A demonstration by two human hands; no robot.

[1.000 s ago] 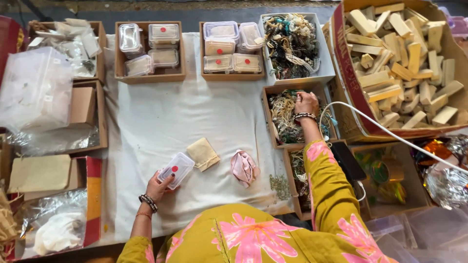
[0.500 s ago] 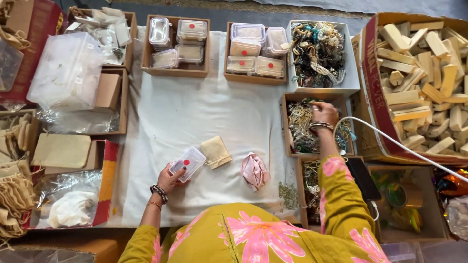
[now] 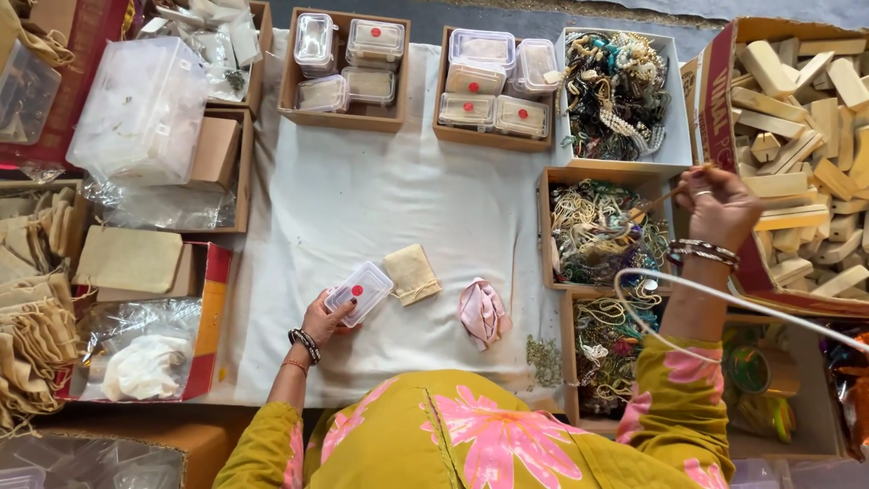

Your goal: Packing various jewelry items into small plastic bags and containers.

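Left hand on a small clear box, right hand lifted over the jewellery trays.

Nearest us, our left hand is clamped on a small clear lidded box with a red dot, its fingers at the near-left end; the box rests on the white cloth, left of centre. Just right of it lies a flat beige pouch, then a crumpled pink pouch, apart from both hands. Further right, our right hand hangs raised, fingers pinched together on a thin strand trailing down into the open box of tangled jewellery. Far side: two wooden trays of clear boxes and a white tray of beads.
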